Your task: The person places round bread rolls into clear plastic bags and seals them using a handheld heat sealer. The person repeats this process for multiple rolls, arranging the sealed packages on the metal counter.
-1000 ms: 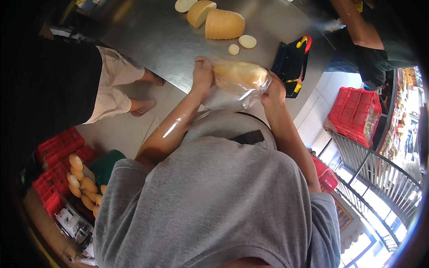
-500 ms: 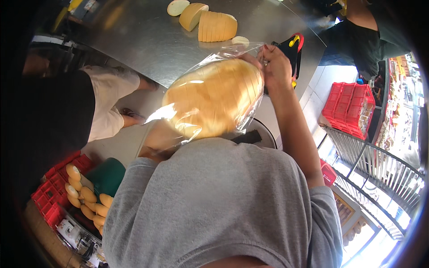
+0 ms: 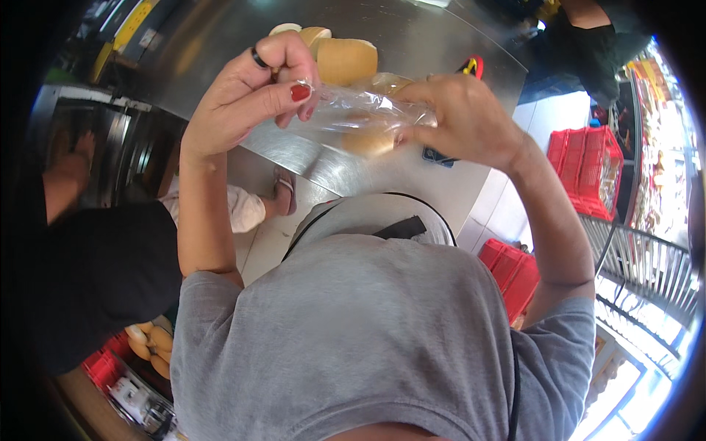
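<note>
A clear plastic bag (image 3: pixel 331 110) is stretched between my two hands above the near edge of the steel table. My left hand (image 3: pixel 254 92), with a dark ring and red nail polish, pinches the bag's left end between thumb and fingers. Closed around its right end is my right hand (image 3: pixel 467 117). Part of a bread loaf (image 3: pixel 368 141) shows through the plastic below; the rest of it is hidden. Behind the bag, a cut piece of sliced bread (image 3: pixel 347 62) lies on the table, with smaller bread pieces (image 3: pixel 316 34) to its left.
A person in dark clothes (image 3: pixel 110 250) stands close on my left, another (image 3: pixel 581 59) at the far right. Red crates (image 3: pixel 581 165) and a metal rack (image 3: pixel 647 253) stand on the right. Bread rolls (image 3: pixel 151 342) fill a crate at the lower left.
The bagged loaf has swung from broadside in front of me to hanging below my hands. My left hand has come up from under it to the bag's left end.
</note>
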The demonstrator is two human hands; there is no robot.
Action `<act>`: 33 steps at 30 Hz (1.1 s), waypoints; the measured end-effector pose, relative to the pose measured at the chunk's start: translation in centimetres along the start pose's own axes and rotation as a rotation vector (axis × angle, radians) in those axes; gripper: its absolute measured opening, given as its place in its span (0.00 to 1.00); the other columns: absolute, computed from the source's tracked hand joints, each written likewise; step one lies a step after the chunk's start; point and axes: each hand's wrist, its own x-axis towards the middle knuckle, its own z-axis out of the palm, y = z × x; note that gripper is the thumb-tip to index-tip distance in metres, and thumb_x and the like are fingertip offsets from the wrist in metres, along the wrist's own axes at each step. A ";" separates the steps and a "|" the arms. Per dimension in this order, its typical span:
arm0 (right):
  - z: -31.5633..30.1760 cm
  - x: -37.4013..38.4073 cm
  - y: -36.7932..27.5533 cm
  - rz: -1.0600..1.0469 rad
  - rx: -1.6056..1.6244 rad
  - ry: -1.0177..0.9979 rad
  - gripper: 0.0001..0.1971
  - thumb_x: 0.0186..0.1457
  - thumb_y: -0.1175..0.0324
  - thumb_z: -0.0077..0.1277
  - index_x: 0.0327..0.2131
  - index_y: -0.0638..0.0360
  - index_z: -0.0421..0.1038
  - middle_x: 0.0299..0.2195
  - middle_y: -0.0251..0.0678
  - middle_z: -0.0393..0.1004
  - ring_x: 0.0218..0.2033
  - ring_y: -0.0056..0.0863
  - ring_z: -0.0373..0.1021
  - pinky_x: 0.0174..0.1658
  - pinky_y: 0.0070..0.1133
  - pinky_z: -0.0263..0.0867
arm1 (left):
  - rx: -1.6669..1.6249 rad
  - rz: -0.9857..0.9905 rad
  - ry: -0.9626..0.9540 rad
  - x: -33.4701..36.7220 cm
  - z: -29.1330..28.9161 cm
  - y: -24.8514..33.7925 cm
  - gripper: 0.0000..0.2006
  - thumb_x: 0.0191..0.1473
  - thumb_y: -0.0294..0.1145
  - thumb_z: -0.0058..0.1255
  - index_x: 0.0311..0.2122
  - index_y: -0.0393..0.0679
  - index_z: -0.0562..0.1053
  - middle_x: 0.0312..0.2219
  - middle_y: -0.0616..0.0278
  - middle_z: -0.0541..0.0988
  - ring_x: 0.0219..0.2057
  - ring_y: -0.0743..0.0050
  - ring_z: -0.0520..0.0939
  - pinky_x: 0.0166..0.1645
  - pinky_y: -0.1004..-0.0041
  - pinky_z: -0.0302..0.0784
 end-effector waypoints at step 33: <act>4.0 -6.4 1.3 0.356 0.674 0.112 0.30 0.51 0.67 0.58 0.58 0.62 0.63 0.50 0.42 0.73 0.50 0.31 0.69 0.56 0.29 0.63 | 0.585 0.436 0.257 11.3 12.6 -4.9 0.10 0.43 0.23 0.57 0.34 0.35 0.78 0.30 0.56 0.82 0.34 0.60 0.82 0.41 0.66 0.78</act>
